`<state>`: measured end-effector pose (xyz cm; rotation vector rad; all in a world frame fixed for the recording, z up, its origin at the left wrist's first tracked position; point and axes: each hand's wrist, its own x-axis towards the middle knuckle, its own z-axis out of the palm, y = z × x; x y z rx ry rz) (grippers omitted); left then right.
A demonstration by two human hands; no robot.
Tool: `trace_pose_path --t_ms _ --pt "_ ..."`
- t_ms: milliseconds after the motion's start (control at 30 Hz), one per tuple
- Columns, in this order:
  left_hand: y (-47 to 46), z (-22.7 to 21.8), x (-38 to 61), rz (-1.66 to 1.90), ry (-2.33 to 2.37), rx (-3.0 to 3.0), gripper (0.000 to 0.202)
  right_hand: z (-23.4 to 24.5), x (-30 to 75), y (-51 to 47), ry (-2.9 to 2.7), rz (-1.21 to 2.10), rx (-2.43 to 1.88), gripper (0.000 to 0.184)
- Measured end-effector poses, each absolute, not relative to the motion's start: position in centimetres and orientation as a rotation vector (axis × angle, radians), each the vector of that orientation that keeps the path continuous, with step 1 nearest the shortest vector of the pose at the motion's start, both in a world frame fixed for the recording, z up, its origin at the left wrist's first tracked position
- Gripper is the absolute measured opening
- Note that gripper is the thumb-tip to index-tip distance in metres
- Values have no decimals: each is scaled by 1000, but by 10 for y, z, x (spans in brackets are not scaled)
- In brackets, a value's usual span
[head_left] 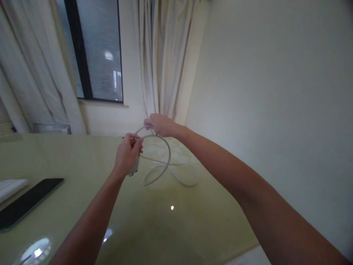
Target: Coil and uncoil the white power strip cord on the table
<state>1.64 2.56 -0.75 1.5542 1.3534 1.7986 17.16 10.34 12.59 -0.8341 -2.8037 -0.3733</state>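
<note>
A white cable (168, 167) lies partly looped on the glossy pale-green table (82, 158) and partly lifted above it. My left hand (127, 152) is closed around the cable near a small white plug block (135, 168) that hangs below the fist. My right hand (159, 124) is farther back, pinching the top of the raised loop. Both hands hold the same cable a short way apart, over the middle of the table.
A black tablet or phone (26, 201) lies at the left front, beside a white object (11, 187) at the left edge. Curtains (162, 59) and a dark window (96, 51) stand behind the table. A plain wall (275, 92) runs along the right.
</note>
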Motion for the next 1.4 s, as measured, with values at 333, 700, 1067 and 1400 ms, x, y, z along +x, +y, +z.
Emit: trace_pose_path --t_ms 333,700,1067,1400 --pt "22 -7 1 1568 1927 1896 24 141 179 81 -2896 -278 -856 18" --pt "21 26 14 1667 1418 1353 45 93 184 66 -2499 1147 -1085 80" --pt "14 38 37 1518 1053 993 86 24 187 79 -2168 407 -1065 18" --pt "13 0 51 1515 1138 1283 81 -27 179 77 -1899 65 -1313 22"
